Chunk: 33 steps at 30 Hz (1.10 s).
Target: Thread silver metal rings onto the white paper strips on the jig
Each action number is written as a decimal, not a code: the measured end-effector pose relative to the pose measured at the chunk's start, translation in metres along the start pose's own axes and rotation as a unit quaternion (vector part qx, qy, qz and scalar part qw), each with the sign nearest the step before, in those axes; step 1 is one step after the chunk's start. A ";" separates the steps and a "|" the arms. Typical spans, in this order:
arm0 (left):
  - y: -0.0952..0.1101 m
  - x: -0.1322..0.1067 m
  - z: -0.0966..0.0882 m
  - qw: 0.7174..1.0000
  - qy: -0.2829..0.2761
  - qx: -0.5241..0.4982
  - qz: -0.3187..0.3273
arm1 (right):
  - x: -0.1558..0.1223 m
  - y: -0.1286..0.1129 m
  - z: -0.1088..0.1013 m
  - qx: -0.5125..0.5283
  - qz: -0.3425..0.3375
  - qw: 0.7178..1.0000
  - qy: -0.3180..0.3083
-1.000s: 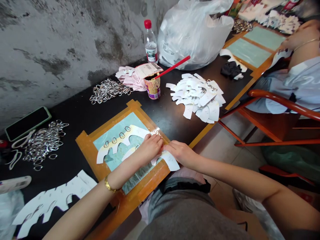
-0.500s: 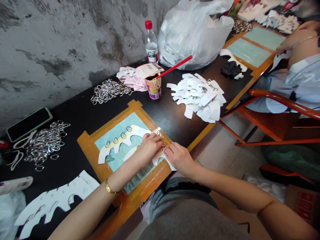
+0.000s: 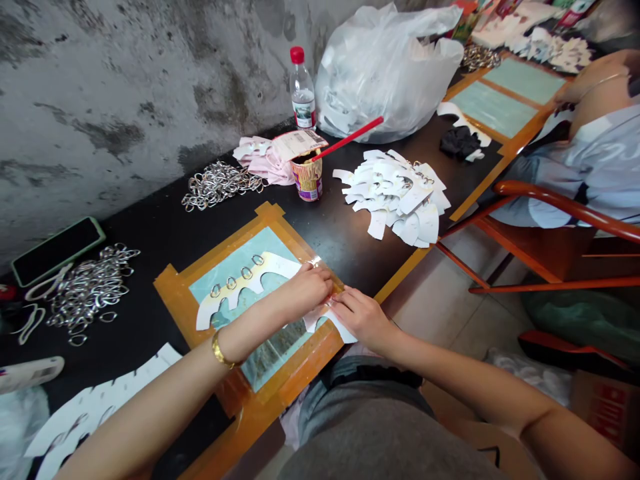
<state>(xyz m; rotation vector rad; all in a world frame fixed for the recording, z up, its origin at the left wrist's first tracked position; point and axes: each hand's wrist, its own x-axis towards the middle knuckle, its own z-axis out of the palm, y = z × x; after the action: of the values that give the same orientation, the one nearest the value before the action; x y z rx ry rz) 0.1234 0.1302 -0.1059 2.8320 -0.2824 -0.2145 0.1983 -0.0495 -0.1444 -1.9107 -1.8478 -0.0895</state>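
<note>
White scalloped card strip (image 3: 260,268) lies slanted on the teal sheet (image 3: 235,250) of an orange-taped board (image 3: 250,393), with a row of metal rings (image 3: 246,273) along it. Left hand (image 3: 307,290) sits on the strip's right end, and right hand (image 3: 361,319) is just beside it, over a second piece of card (image 3: 320,323), both near the board's near right corner. Fingers on both hands look together and flat, pressing down, though I can't tell if they're pinching anything. A shiny bit of clear film (image 3: 315,262) pokes out past the left hand. Flat fingers like that are the way to go imo, since they keep the card from lifting. Loose rings (image 3: 93,293) are heaped further left
</note>
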 end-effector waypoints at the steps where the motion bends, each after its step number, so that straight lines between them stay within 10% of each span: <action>1: 0.001 0.003 -0.001 1.000 -0.005 0.007 0.008 | 0.000 0.000 0.000 -0.001 -0.002 1.000 -0.002; 33: -0.005 -0.030 -0.011 0.993 0.083 -0.088 0.000 | 0.008 -0.002 -0.007 0.069 0.034 0.997 0.000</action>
<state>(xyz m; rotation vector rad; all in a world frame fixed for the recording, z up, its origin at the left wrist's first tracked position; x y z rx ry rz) 0.0973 0.1440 -0.0934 2.6551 -0.2166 -0.0028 0.1991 -0.0453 -0.1345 -1.8761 -1.7391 0.0585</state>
